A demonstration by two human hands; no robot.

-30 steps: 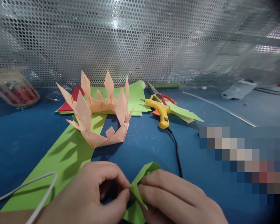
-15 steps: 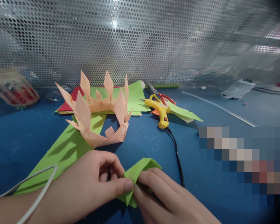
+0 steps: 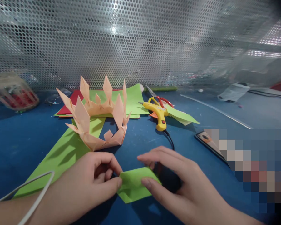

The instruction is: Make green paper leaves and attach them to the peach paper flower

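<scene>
A small piece of green paper (image 3: 135,184) lies almost flat between my hands, with a crease near its left end. My left hand (image 3: 93,181) pinches its left edge between thumb and forefinger. Fingers apart, my right hand (image 3: 178,181) hovers at the other end, its thumb over the paper; whether that thumb touches it I cannot tell. Just beyond stands a folded peach paper crown (image 3: 103,140) with pointed spikes. Its left side rests over a long green paper sheet (image 3: 58,156).
A yellow glue gun (image 3: 158,114) with a black cord lies beside red-handled scissors (image 3: 164,101). Stacked coloured paper (image 3: 135,97) sits behind the crown. A phone (image 3: 210,145), partly blurred out, is at right. A clear jar (image 3: 16,93) lies far left, before a perforated metal panel (image 3: 131,43).
My right hand has let go of the green paper and spread its fingers. The paper has turned from a raised, bent shape to nearly flat. My left hand keeps its pinch.
</scene>
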